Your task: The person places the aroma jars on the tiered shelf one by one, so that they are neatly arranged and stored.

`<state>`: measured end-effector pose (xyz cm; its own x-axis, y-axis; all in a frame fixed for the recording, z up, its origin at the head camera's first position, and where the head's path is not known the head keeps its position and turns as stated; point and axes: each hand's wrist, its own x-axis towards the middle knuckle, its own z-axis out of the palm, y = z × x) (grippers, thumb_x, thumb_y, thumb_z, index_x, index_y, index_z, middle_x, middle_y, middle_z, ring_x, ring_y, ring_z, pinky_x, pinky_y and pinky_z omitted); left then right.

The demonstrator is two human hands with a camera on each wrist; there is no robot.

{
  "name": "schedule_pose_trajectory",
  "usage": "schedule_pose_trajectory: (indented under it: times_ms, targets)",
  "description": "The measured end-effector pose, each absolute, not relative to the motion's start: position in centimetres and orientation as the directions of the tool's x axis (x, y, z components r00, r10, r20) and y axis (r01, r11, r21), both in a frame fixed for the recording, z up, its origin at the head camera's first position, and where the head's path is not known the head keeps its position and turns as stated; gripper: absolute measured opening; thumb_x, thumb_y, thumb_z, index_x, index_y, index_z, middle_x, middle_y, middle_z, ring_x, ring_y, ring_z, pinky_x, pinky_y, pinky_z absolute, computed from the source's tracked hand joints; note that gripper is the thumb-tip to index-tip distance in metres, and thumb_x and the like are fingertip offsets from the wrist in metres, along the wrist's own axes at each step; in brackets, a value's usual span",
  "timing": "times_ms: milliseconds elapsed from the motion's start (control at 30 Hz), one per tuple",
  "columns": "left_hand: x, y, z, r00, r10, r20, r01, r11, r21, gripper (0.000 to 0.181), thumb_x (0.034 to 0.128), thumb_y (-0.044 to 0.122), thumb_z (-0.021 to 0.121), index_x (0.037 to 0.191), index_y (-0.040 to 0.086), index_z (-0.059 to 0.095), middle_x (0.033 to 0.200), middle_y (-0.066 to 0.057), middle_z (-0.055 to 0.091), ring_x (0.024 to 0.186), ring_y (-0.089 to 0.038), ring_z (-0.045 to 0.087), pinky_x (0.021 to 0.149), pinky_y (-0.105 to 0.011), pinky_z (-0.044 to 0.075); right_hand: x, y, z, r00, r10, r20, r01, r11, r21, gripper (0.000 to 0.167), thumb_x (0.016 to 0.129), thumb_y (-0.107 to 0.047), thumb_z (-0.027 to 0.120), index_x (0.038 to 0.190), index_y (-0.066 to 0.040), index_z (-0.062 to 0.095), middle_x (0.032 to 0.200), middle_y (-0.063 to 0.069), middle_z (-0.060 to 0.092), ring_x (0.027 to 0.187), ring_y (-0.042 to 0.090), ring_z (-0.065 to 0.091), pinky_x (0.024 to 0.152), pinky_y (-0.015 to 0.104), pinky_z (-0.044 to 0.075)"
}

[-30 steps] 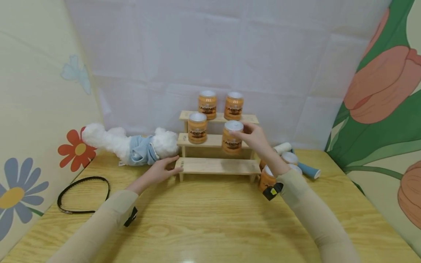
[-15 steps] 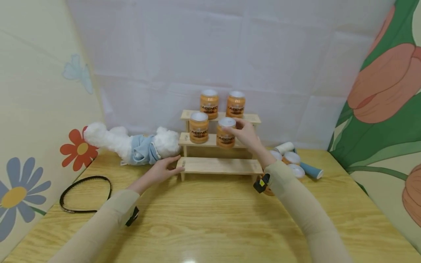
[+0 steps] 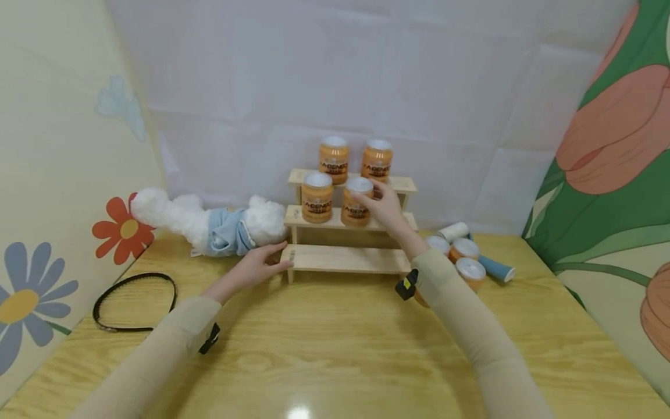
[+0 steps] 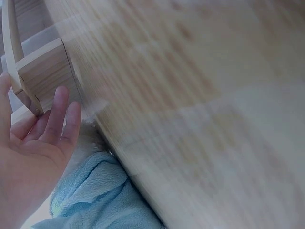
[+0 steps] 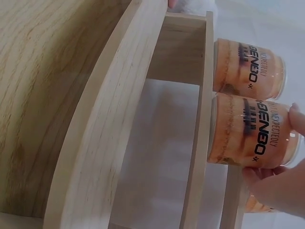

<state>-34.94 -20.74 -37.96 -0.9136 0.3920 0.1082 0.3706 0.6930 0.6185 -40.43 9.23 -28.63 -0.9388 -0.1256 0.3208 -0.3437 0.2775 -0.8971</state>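
My right hand (image 3: 386, 205) grips an orange can (image 3: 357, 210) by its upper part, thumb on one side and fingers on the other. In the right wrist view the held can (image 5: 252, 131) stands upright at the edge of the middle tier, close beside another orange can (image 5: 248, 69). Two more cans, left (image 3: 334, 160) and right (image 3: 377, 162), stand on the top tier of the wooden step shelf (image 3: 345, 259). My left hand (image 3: 255, 267) holds the left end of the bottom tier between thumb and index finger (image 4: 35, 126); its other fingers extend loosely.
Several orange cans (image 3: 470, 270) stand right of the shelf, partly behind my right arm, near a blue-and-white tube-like item (image 3: 497, 269). Left of the shelf lies a white plush toy (image 3: 264, 220) in blue cloth. A black hoop (image 3: 133, 276) lies on the table (image 3: 314, 349) at left.
My right hand has brought the can leftward and back onto the middle tier, nearer the can at its left. The left hand stays at the shelf end.
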Motion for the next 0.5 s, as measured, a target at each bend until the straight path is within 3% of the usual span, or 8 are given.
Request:
schedule_pose_trajectory:
  times_ms: [233, 500]
  targets:
    - [-34.99, -20.48, -38.13, -0.913, 0.398, 0.089, 0.361, 0.688, 0.629, 0.074, 0.0921, 0.045, 0.056, 0.147, 0.002, 0.030, 0.148, -0.022, 0.034, 0.099, -0.026, 0.061, 0.068, -0.029, 0.048, -40.58, 9.53, -28.79, -0.944, -0.119, 0.308, -0.330, 0.298, -0.896, 0.063, 0.087, -0.031, 0.068, 0.140, -0.007, 0.043, 0.133, 0.013, 0.051, 0.121, 0.028, 0.049, 0.099, 0.039, 0.042]
    - [-34.89, -20.66, -38.41, -0.913, 0.399, 0.088, 0.362, 0.689, 0.628, 0.075, 0.0918, 0.047, 0.055, 0.147, 0.003, 0.030, 0.149, -0.021, 0.033, 0.114, -0.034, 0.055, 0.079, -0.038, 0.049, -40.59, 9.49, -29.06, -0.941, -0.127, 0.314, -0.339, 0.312, -0.887, 0.062, 0.087, -0.032, 0.068, 0.139, -0.008, 0.044, 0.133, 0.012, 0.051, 0.122, 0.028, 0.049, 0.100, 0.039, 0.042]
